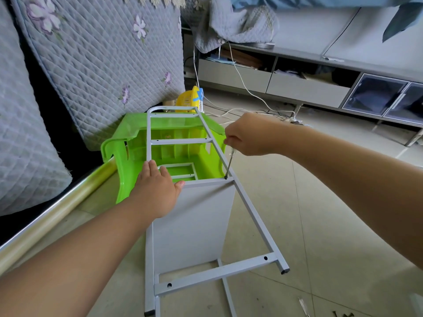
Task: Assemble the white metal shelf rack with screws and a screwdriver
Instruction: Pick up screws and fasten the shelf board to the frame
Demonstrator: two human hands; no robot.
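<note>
Right hand [248,136] fingers curled round the screwdriver [229,164] handle, shaft angled down, tip sitting in a screw hole at the right corner where the white shelf panel [194,227] meets the side frame [251,216]. Left hand [155,191] flat, fingers straight and spread, pressing on the panel's top left edge. White metal rack lies on the tiled floor [332,225], upper end propped over an overturned green plastic stool [128,143]. Bottom crossbar [217,272] shows two open screw holes. Loose screws [343,314] on the floor, bottom right. Quilted mattress [96,53] leans behind, left.
</note>
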